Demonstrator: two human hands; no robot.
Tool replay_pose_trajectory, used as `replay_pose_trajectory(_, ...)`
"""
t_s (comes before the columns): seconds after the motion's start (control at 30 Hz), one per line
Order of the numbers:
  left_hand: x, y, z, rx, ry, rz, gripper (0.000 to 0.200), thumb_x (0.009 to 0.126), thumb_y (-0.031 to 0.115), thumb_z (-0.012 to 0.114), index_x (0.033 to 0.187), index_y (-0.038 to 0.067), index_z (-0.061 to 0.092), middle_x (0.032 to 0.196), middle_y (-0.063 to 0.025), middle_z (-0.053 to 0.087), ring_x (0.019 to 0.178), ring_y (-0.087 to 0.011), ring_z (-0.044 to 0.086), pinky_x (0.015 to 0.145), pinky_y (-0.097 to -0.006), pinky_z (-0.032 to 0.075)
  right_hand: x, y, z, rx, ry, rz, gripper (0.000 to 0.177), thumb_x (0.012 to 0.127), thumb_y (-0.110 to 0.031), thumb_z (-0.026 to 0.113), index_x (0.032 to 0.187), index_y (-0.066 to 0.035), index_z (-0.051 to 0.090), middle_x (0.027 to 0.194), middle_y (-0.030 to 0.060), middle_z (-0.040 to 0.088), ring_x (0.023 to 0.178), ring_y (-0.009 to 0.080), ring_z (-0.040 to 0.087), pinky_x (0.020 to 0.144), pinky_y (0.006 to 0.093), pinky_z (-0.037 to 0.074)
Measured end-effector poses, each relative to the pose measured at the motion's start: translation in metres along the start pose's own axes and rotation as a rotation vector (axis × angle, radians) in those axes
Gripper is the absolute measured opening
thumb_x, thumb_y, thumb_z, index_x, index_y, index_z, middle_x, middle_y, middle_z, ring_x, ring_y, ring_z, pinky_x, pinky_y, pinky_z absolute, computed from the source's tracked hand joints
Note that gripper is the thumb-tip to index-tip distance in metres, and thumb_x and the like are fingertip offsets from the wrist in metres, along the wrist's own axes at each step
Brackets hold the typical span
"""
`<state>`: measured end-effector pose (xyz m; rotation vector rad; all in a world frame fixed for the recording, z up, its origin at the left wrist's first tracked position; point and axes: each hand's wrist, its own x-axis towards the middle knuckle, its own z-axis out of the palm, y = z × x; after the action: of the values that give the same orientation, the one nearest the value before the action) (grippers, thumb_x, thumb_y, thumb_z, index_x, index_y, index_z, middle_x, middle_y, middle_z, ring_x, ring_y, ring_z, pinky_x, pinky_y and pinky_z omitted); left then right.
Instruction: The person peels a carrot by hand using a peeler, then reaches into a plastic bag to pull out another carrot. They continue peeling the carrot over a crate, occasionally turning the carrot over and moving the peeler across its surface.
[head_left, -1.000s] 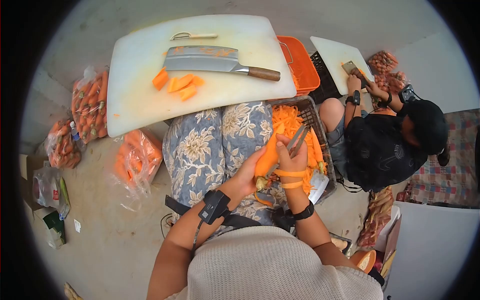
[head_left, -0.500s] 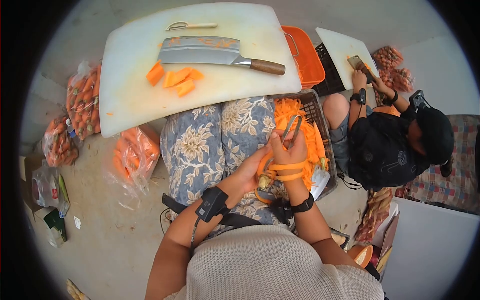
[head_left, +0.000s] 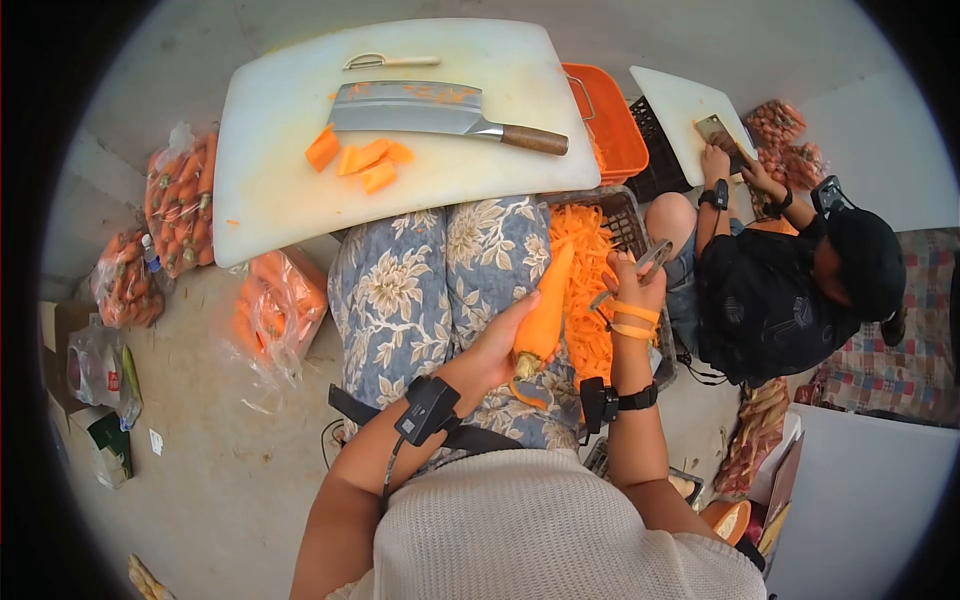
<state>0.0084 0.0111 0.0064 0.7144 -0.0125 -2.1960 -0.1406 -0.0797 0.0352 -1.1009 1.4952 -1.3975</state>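
Observation:
My left hand (head_left: 500, 340) is closed around a peeled carrot (head_left: 543, 312), whose stem end points back toward me. To the right, my right hand (head_left: 638, 290) grips a metal peeler (head_left: 655, 258). Orange strips (head_left: 634, 320) loop across the back of that hand near the wrist. Beneath both hands, a heap of carrot peelings (head_left: 588, 300) fills a dark crate (head_left: 625, 207) beside my lap. One curled strip (head_left: 527, 396) lies on the flowered cloth (head_left: 390, 290) over my legs.
Ahead lies a white cutting board (head_left: 270, 150) bearing a cleaver (head_left: 410, 108), another peeler (head_left: 390, 62) and carrot pieces (head_left: 375, 165). Bagged carrots (head_left: 280, 300) stand left on the floor. An orange bin (head_left: 628, 120) is beyond the crate. A co-worker (head_left: 775, 290) cuts at another board (head_left: 672, 100).
My right hand has moved right, away from the left, taking the peeler with it. The carrot now shows lengthwise in my left hand. The view has shifted slightly.

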Motion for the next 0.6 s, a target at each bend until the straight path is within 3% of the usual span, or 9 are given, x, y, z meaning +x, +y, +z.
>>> replay_pose_trajectory(0.1, 0.003, -0.003, 0.007, 0.007, 0.023, 0.046, 0.048, 0.086, 0.050, 0.044, 0.105, 0.006, 0.048, 0.081, -0.0123, 0.056, 0.063, -0.0196, 0.057, 0.052, -0.0295, 0.048, -0.030, -0.003, 0.006, 0.010, -0.055, -0.102, 0.029, 0.077, -0.011, 0.066, 0.081, -0.006, 0.037, 0.076, 0.0087, 0.060, 0.061, 0.0078, 0.052, 0.051, 0.0210, 0.044)
replay_pose_trajectory(0.17, 0.002, -0.005, 0.009, 0.006, 0.043, 0.068, 0.044, 0.087, 0.047, 0.044, 0.107, 0.008, 0.048, 0.086, -0.0110, 0.057, 0.067, -0.0189, 0.057, 0.054, -0.0297, 0.049, -0.054, -0.014, 0.016, -0.139, -0.183, -0.100, 0.028, 0.077, -0.011, 0.066, 0.080, -0.006, 0.038, 0.078, 0.0084, 0.062, 0.059, 0.0067, 0.049, 0.052, 0.0192, 0.042)
replay_pose_trajectory(0.23, -0.002, -0.004, 0.013, -0.054, 0.100, 0.082, 0.039, 0.089, 0.043, 0.043, 0.113, 0.012, 0.048, 0.100, -0.0070, 0.057, 0.082, -0.0172, 0.059, 0.065, -0.0290, 0.050, -0.074, -0.026, 0.027, -0.127, -0.203, -0.171, 0.028, 0.077, -0.011, 0.066, 0.080, -0.005, 0.038, 0.078, 0.0091, 0.063, 0.059, 0.0078, 0.051, 0.053, 0.0202, 0.043)
replay_pose_trajectory(0.27, -0.002, -0.004, 0.012, -0.053, 0.103, 0.085, 0.039, 0.089, 0.043, 0.043, 0.113, 0.012, 0.048, 0.100, -0.0070, 0.057, 0.082, -0.0172, 0.059, 0.065, -0.0290, 0.050, -0.078, -0.029, 0.031, -0.122, -0.220, -0.247, 0.029, 0.077, -0.011, 0.066, 0.080, -0.005, 0.038, 0.079, 0.0098, 0.064, 0.058, 0.0089, 0.053, 0.054, 0.0211, 0.044)
replay_pose_trajectory(0.33, -0.001, -0.004, 0.013, -0.058, 0.026, 0.116, 0.039, 0.090, 0.040, 0.043, 0.118, 0.013, 0.047, 0.112, -0.0038, 0.054, 0.096, -0.0153, 0.057, 0.077, -0.0281, 0.049, -0.078, -0.025, 0.035, -0.194, -0.229, -0.318, 0.028, 0.076, -0.010, 0.066, 0.079, -0.005, 0.038, 0.078, 0.0107, 0.064, 0.060, 0.0103, 0.056, 0.055, 0.0226, 0.045)
replay_pose_trajectory(0.43, -0.004, 0.001, 0.018, -0.067, 0.020, 0.103, 0.040, 0.091, 0.037, 0.043, 0.122, 0.011, 0.045, 0.115, -0.0049, 0.054, 0.101, -0.0157, 0.056, 0.084, -0.0276, 0.046, -0.072, -0.014, 0.036, -0.257, -0.224, -0.359, 0.028, 0.076, -0.009, 0.066, 0.079, -0.004, 0.039, 0.076, 0.0124, 0.064, 0.065, 0.0133, 0.061, 0.057, 0.0252, 0.048)
replay_pose_trajectory(0.6, 0.004, -0.003, 0.012, -0.065, 0.034, 0.105, 0.041, 0.090, 0.036, 0.044, 0.119, 0.008, 0.045, 0.110, -0.0072, 0.055, 0.096, -0.0164, 0.057, 0.080, -0.0288, 0.048, -0.065, -0.020, 0.032, -0.375, -0.215, -0.283, 0.029, 0.076, -0.009, 0.066, 0.078, -0.003, 0.038, 0.073, 0.0133, 0.063, 0.062, 0.0150, 0.062, 0.056, 0.0254, 0.049)
